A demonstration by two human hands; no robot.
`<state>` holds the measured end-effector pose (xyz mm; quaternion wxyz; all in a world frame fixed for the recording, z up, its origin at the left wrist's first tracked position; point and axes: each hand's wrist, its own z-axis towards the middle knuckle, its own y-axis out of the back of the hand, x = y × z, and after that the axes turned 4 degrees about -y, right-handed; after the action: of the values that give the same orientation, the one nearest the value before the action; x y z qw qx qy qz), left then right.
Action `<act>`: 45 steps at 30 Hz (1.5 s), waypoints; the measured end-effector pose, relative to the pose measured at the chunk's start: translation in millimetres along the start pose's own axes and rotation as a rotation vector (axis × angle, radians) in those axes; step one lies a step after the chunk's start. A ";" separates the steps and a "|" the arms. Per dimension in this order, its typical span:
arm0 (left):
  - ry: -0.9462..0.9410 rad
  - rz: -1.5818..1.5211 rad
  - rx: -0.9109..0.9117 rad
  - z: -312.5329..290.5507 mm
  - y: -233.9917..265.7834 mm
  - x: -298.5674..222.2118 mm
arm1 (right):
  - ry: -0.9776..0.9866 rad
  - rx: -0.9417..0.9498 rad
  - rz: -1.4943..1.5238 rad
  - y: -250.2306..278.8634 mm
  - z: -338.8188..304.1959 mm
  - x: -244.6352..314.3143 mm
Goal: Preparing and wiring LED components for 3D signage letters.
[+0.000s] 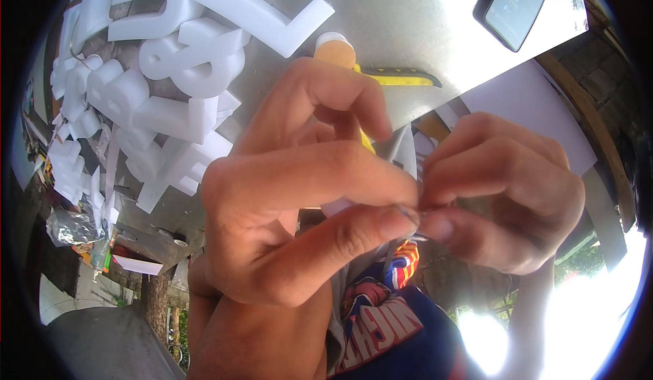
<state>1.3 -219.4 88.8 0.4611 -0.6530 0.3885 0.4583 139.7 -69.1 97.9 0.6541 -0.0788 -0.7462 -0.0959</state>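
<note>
My left hand (299, 203) and my right hand (503, 193) are raised close in front of me, with their fingertips almost meeting. Thumb and index finger of each hand are pinched on a small, thin, greyish thing (420, 236). Most of it is covered by the fingertips, and its kind cannot be made out. Behind the left hand, a yellow and black utility knife (401, 77) lies on the metal table (408, 19). Beside the knife stands a small round container (335, 52) with an orange-tan face, partly hidden by my knuckles.
Thick white cut-out letters (204, 60) are heaped across the table's left side. A phone (515, 7) rests near the far right corner. Crumpled foil (73, 227) sits at the lower left, and a large pale sheet (527, 108) is beyond the table's right edge.
</note>
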 end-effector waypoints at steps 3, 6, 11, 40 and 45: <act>0.011 -0.026 0.001 1.1 -2.2 -3.8 | 0.157 -0.039 -0.238 -2.0 -0.9 2.7; 0.174 -0.178 0.008 -1.1 -2.2 -4.0 | 0.052 0.044 -0.468 -5.7 9.1 21.7; 0.203 -0.384 0.057 -2.9 -2.3 7.1 | 0.196 -0.068 -0.726 -17.8 -3.6 35.3; -0.106 0.128 0.010 -3.8 -3.4 4.7 | -0.003 0.088 -0.108 -4.9 -9.1 5.6; 0.074 -0.325 0.154 6.0 -3.2 4.7 | -0.069 -0.241 -0.833 -29.6 -11.3 61.7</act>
<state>4.2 -213.3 84.2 0.5631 -0.6864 0.3283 0.3225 135.2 -101.0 159.3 0.5202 0.1497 -0.7193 -0.4354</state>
